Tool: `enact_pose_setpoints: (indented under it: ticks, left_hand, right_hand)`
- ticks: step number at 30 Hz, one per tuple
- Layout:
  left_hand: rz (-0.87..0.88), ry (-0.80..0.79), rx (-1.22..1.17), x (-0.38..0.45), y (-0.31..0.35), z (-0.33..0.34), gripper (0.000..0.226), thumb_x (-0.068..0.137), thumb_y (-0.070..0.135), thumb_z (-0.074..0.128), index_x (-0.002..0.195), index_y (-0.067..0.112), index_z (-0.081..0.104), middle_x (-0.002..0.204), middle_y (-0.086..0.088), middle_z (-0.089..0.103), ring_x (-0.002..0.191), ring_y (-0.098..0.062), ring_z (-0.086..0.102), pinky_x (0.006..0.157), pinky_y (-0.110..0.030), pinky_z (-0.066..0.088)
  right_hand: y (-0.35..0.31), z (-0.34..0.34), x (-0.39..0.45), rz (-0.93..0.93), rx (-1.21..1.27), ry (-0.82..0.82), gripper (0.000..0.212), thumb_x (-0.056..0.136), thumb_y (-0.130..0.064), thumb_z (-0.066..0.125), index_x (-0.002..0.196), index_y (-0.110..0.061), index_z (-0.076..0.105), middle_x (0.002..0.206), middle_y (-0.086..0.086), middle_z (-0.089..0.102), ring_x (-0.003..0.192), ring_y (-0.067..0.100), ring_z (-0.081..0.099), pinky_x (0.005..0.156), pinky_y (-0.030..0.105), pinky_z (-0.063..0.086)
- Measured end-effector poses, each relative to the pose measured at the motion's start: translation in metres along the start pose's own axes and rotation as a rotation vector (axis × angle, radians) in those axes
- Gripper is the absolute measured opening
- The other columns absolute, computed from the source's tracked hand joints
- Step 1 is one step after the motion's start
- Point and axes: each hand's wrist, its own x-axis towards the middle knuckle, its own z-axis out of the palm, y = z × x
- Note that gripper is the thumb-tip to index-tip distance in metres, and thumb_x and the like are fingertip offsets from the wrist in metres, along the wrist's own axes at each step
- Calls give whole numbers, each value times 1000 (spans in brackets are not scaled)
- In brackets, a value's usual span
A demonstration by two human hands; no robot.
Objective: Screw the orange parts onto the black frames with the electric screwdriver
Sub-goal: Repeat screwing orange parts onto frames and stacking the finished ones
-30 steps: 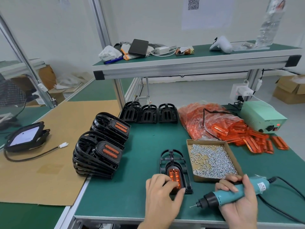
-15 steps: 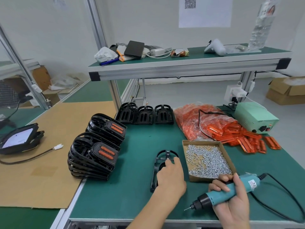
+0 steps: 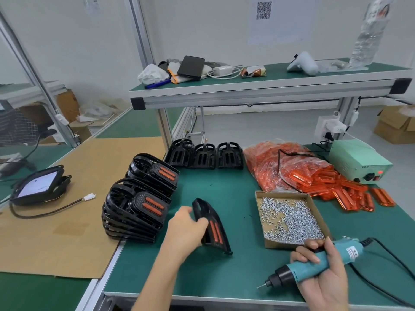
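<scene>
- Left hand [image 3: 187, 227] reaches in from the bottom edge, forearm angled up and a bit to the right, and grips a black frame [image 3: 212, 223] by its left side. The frame is tipped up on edge, lifted off the green bench mat [image 3: 224, 198], with the orange part [image 3: 215, 232] already sitting in it.
- Right hand [image 3: 323, 272] sits low at the bottom right, palm up, fingers wrapped round the teal electric screwdriver [image 3: 314, 263]. Its bit points down-left, just above the mat.
- The cardboard tray of screws [image 3: 289, 218] is just past the right hand.
- Finished frames are stacked [image 3: 137, 212] just left of the held one, three bare frames [image 3: 204, 157] line the back, and the loose orange parts [image 3: 345, 191] spill out of their bag at the right.
</scene>
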Motion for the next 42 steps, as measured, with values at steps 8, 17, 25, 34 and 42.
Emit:
enact_pose_setpoints:
  ticks: [8, 17, 25, 34, 42]
  left_hand:
    - [-40, 86, 312, -6, -47, 9, 15, 87, 30, 57, 91, 16, 56, 71, -5, 74, 60, -17, 73, 72, -38, 61]
    - [-119, 60, 145, -18, -42, 10, 11, 87, 11, 50, 83, 3, 57, 53, -7, 69, 53, -20, 72, 65, -40, 64]
    - [-245, 195, -217, -70, -81, -1, 12, 90, 10, 58, 95, 3, 51, 58, -12, 71, 54, -27, 73, 53, -39, 62]
    - [-312, 232, -411, -102, -89, -28, 10, 97, 8, 55, 96, 4, 46, 67, -22, 72, 58, -32, 74, 47, -29, 56]
    - [-398, 437, -466, -98, -115, -59, 16, 101, 10, 58, 99, -6, 53, 63, -18, 72, 61, -34, 75, 68, -48, 65]
  right_hand:
    - [1, 0, 1, -3, -18, 4, 32, 103, -37, 51, 74, -26, 60, 77, -11, 50, 50, 0, 41, 54, 14, 43]
    - [3, -2, 2, -13, -29, 0, 38, 107, -38, 46, 74, -26, 59, 76, -12, 50, 49, -1, 41, 52, 15, 44]
    - [12, 3, 1, -39, -65, -17, 38, 108, -40, 45, 74, -28, 57, 75, -15, 51, 49, -2, 42, 51, 15, 43]
    - [19, 4, -4, -61, -72, -135, 29, 70, -42, 82, 76, -31, 56, 75, -17, 51, 51, -3, 41, 51, 15, 42]
    - [26, 2, -1, -85, -71, -183, 44, 58, -44, 94, 78, -31, 57, 77, -18, 52, 51, -4, 42, 53, 12, 44]
